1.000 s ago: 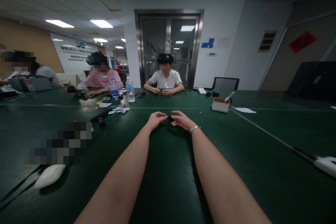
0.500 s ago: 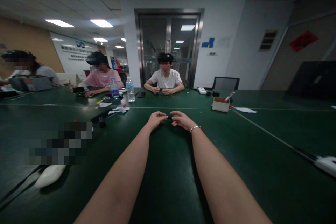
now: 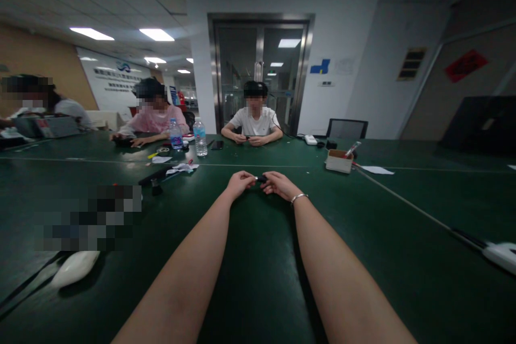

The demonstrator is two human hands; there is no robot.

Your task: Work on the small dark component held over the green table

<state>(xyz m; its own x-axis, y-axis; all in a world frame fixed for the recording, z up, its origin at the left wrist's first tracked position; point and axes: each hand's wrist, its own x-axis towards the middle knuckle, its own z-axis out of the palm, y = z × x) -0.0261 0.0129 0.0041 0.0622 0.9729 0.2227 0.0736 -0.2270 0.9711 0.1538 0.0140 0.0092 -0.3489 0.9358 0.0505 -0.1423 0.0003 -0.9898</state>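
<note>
Between my two hands, above the green table [image 3: 262,258], is a small dark object [image 3: 262,178] with a light, shiny end on its left. My left hand [image 3: 241,185] pinches the light end between thumb and fingertips. The dark end is in the fingers of my right hand [image 3: 280,185], which are curled round it. A silver bracelet [image 3: 299,198] circles my right wrist. The object is too small to make out further.
Two water bottles [image 3: 200,138] stand beyond my hands to the left, near crumpled tissue [image 3: 181,169]. A cardboard box [image 3: 339,162] with a pen is at the right. A white mouse-shaped item [image 3: 76,269] lies at the near left. Three people sit across the table.
The fingers of my right hand have closed in more on the dark end of the small object. My left hand has hardly moved.
</note>
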